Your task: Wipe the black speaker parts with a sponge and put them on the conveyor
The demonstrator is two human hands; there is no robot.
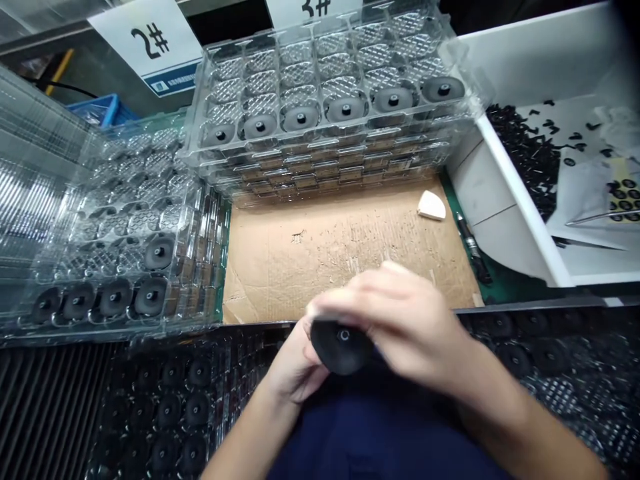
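Head view: the person's left hand [295,365] is cradling a black round disc [341,353] from below, while the right hand [400,327], blurred by motion, is curving its fingers over the top, so both grips are closed on the disc. The disc is sitting in front of the person's navy top [370,427], just short of a cardboard sheet [345,260]. Supporting the underside while steadying the rim is likely giving a secure hold and leaving the metal-centred hub unobstructed. Stacked clear plastic trays [320,80] are holding matching discs in rows ahead and to the left. A white bin [520,200] is holding small black pieces on the right, and a white wedge-shaped piece [431,205] is lying on the cardboard.
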